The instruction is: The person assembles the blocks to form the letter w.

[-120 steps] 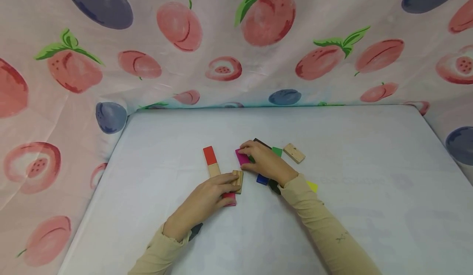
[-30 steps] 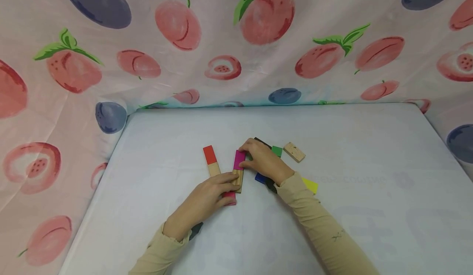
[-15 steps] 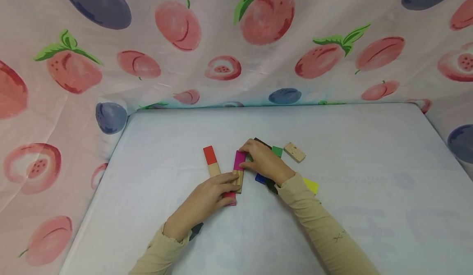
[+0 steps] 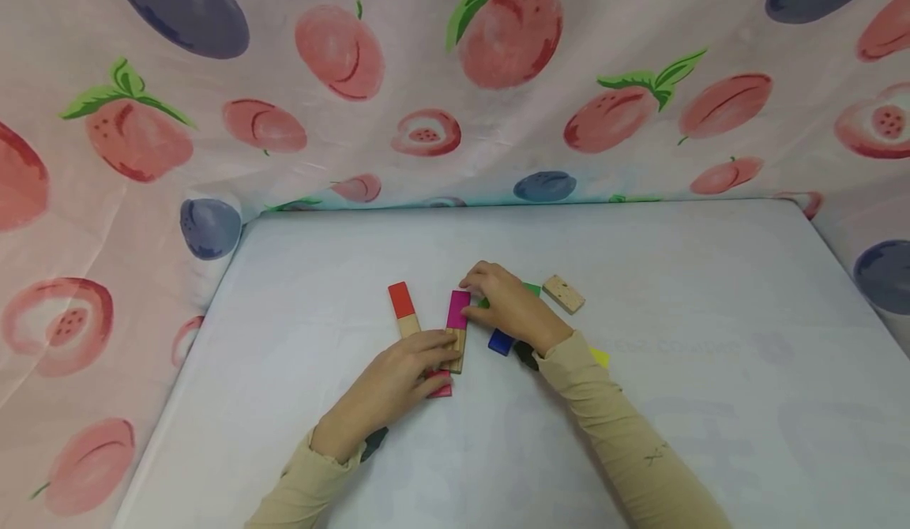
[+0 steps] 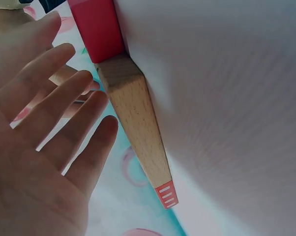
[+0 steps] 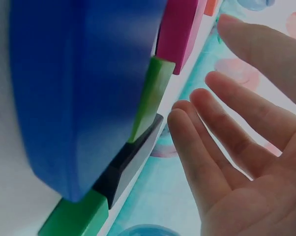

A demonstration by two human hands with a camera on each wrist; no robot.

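Fingers spread, my left hand rests on a striped wooden block and partly covers a pink block. A magenta block lies end to end with the striped one. My right hand is beside the magenta block, thumb and fingertips at its right edge, fingers loosely bent. To the left, a red block meets a pale wooden block, which runs under my left hand. The left wrist view shows the pink block, pale wood and red end in one row.
Around my right hand lie a blue block, a green block and a yellow block, partly hidden. A speckled wooden block is farther right. A fruit-print curtain hangs behind the white table.
The magenta block, tilted four seconds ago, has turned into line with the striped wooden block. My right fingers have just eased slightly off it. My left hand stays in place.
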